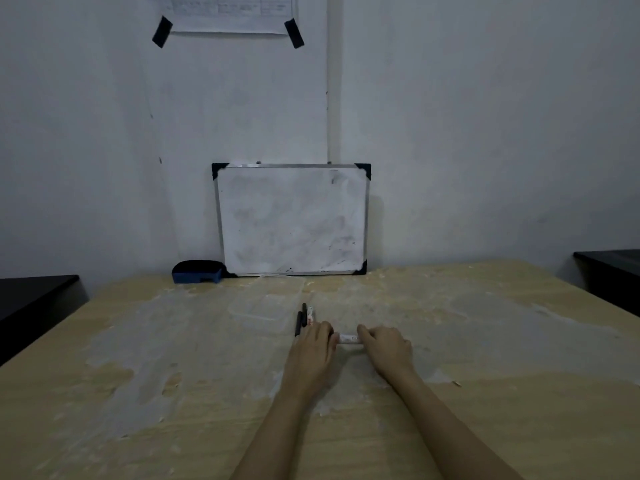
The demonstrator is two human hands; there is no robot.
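Note:
A white marker lies crosswise between my two hands, just above the worn wooden table. My left hand grips its left end and my right hand grips its right end, so only the middle of the barrel shows. Just beyond my left hand lie two more pens, a black one and a white marker with red print, side by side. A small whiteboard, smudged with wiped ink, leans upright against the wall at the table's far edge.
A blue board eraser sits left of the whiteboard. A clear plastic lid or tray lies flat in front of the board. Dark furniture stands at the left and right. A taped paper sheet hangs on the wall.

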